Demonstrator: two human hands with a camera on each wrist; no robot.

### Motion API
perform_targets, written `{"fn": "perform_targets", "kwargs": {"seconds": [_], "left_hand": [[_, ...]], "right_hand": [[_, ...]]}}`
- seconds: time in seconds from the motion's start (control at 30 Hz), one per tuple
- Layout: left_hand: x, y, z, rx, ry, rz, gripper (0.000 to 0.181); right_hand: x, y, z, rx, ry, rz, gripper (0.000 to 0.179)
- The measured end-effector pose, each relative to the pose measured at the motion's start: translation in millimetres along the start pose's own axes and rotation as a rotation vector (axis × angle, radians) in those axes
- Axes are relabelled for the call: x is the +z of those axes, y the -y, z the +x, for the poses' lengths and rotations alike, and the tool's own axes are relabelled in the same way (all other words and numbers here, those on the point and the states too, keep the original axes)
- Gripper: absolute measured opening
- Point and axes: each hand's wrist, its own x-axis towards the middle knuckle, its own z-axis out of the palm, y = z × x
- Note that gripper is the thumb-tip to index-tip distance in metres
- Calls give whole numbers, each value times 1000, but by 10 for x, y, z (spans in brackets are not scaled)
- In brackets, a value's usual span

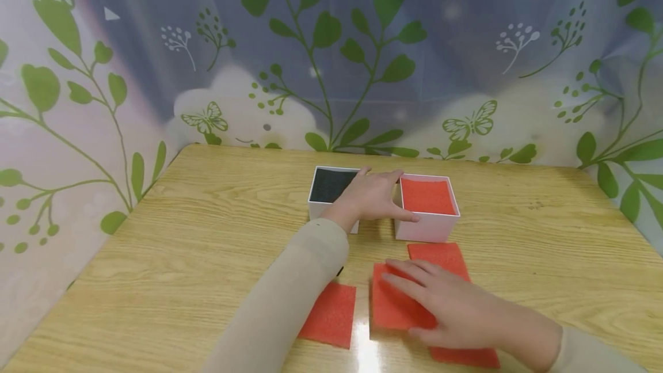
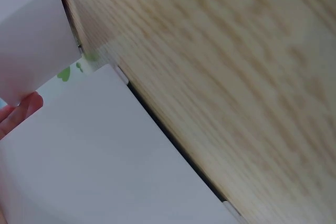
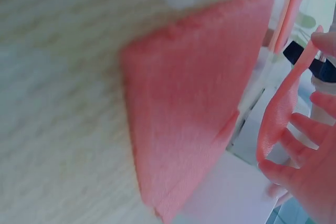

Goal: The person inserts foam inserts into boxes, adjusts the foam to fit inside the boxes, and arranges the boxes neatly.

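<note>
Two white open-topped boxes stand side by side in the head view. The left box [image 1: 317,212] holds black felt-like squares [image 1: 331,184], the right box [image 1: 425,229] red ones. My left hand [image 1: 375,191] reaches over the gap between them with fingers spread, thumb along the right box's front rim. In the left wrist view its fingertips [image 2: 32,103] touch that box's corner. My right hand [image 1: 458,307] pinches a thin, bent red felt-like square [image 1: 396,304], also seen edge-on in the right wrist view [image 3: 278,111]. It hovers over another red square [image 1: 440,252] on the table.
A further red square [image 1: 331,318] lies on the wooden table [image 1: 207,246], partly under my left sleeve [image 1: 279,304]. A small black edge [image 1: 339,271] shows beside that sleeve. Behind the table hangs a leaf-patterned curtain [image 1: 331,73].
</note>
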Motion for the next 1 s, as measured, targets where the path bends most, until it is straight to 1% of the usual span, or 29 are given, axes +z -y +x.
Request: {"fn": "perform_targets", "kwargs": {"seconds": [0.13,0.3,0.4,0.6,0.77,1.0], "left_hand": [[0,-3,4,0,-1,7,102],[4,-6,9,1,-2,10,102],[-1,-7,5,3,0,8,102],[-5,-3,-2,4,4,16,103],[0,4,8,-3,7,22,103],[1,-1,11,-1,9,14,104]], "right_hand": [[-36,-52,-21,14,-16,-11,76],[-44,-109,-49,-16,-73,-46,76],[-56,-137,-54,-28,-90,-49,76],[-111,-193,-65,-68,-162,-83,78],[-141,-238,-82,-40,-154,-62,80],[-141,-274,-106,-54,-196,-114,80]]}}
